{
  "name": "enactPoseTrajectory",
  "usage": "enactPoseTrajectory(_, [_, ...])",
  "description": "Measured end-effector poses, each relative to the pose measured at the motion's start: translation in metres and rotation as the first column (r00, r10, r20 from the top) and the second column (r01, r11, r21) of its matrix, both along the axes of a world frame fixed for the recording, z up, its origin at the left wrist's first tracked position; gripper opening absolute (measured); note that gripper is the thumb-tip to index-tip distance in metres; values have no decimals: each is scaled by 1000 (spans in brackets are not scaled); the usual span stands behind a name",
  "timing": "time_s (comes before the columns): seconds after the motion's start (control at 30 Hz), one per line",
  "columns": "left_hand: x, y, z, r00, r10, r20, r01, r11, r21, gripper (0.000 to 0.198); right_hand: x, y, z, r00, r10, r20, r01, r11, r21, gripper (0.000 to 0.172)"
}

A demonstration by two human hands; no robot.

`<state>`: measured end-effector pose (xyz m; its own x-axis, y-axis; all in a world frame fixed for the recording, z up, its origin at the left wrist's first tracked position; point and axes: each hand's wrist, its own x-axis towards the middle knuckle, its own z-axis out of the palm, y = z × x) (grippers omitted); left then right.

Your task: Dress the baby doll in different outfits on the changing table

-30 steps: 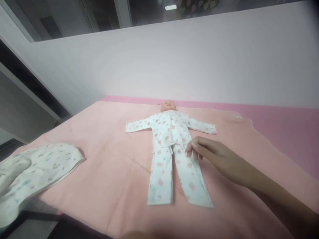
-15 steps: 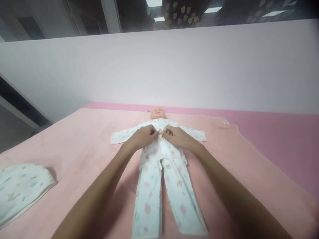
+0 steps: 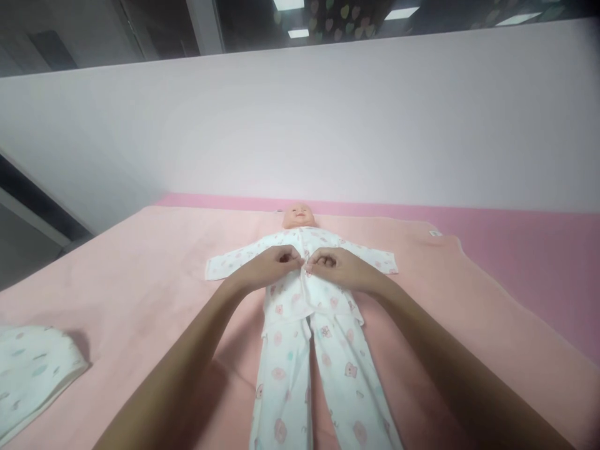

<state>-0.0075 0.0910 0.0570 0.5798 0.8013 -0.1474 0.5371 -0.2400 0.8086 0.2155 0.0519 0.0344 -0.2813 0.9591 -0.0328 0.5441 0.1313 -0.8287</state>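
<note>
A baby doll (image 3: 299, 216) lies on its back, head toward the wall, dressed in a white patterned shirt (image 3: 300, 301) and matching pants (image 3: 281, 381). Both sleeves stretch out sideways. At the middle of the shirt front, my left hand (image 3: 276, 265) pinches one edge of the opening between thumb and fingertips. My right hand (image 3: 335, 267) pinches the facing edge, its fingers curled, with the fingertips of both hands nearly meeting. Any fastener between them is hidden by my fingers.
A white patterned baby hat (image 3: 32, 381) rests at the left on a pink blanket (image 3: 154, 275). Darker pink mat (image 3: 510, 262) shows past the blanket's right edge. A low white wall (image 3: 300, 125) stands behind, with dark glass above it.
Both hands have shifted a little down the shirt front and still pinch the cloth. The camera view has moved slightly, so the hat sits lower and farther left.
</note>
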Motion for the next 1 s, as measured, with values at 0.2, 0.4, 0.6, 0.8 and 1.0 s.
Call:
enactPoseTrajectory(0.2, [0, 2, -3, 999, -21, 44, 22, 999, -26, 34, -6, -1, 0, 998, -56, -7, 56, 998, -11, 25])
enactPoseTrajectory(0.4, [3, -2, -3, 999, -4, 46, 2, 999, 39, 33, -11, -4, 0, 994, -108, 7, 107, 994, 27, 21])
enactPoseTrajectory(0.6, [10, -8, 2, 998, 63, -10, -61, 994, 95, 28, -4, -5, 2, 999, 7, 41, -10, 998, 65, 18])
enactPoseTrajectory(0.8, [12, -9, 4, 998, 66, 4, -66, 990, 123, 26, -3, -3, -1, 999, -12, 47, 8, 996, 85, 21])
enactPoseTrajectory(1.0, [9, -6, 3, 997, 18, 71, -23, 997, 68, 23, -1, 2, -8, 983, -181, -41, 181, 983, 16, 31])
